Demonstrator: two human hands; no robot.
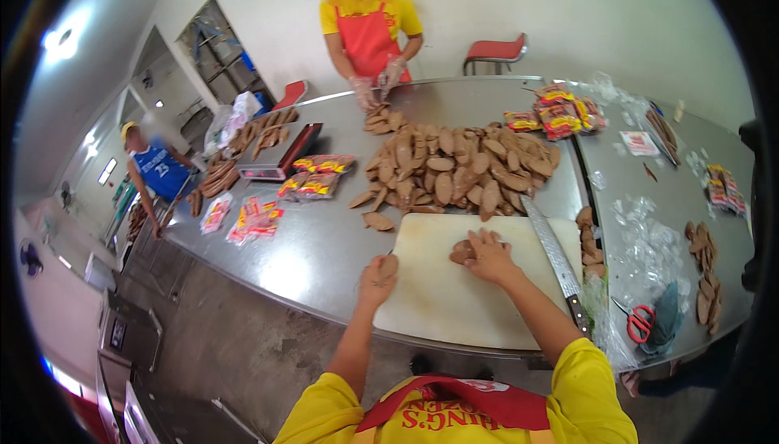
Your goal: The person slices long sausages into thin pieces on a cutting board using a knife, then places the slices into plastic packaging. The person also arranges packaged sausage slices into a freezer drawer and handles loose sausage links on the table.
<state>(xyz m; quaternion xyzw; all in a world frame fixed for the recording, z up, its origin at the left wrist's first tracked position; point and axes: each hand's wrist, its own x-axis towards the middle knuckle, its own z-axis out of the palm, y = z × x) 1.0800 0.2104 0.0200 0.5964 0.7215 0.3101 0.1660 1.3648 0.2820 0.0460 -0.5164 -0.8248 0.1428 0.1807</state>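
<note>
My left hand [377, 279] holds a brown oval sausage slice [388, 266] at the left edge of a white cutting board [450, 310]. On the board, my right hand [489, 256] has its fingers on another brown slice [462, 252]. Beyond the board lies a big heap of sausage slices [450, 170]. A long knife with a dimpled blade [551, 246] and dark handle rests along the board's right side. One loose slice [378, 221] lies just off the board's upper left corner.
A co-worker [374, 30] in gloves handles slices across the steel table [316, 261]. Left are a scale [280, 155], filled packs [316, 176] and empty printed bags [255, 219]. Right are red-handled scissors [639, 324], clear plastic bags [648, 249] and more packs [560, 112]. Another person [155, 161] stands far left.
</note>
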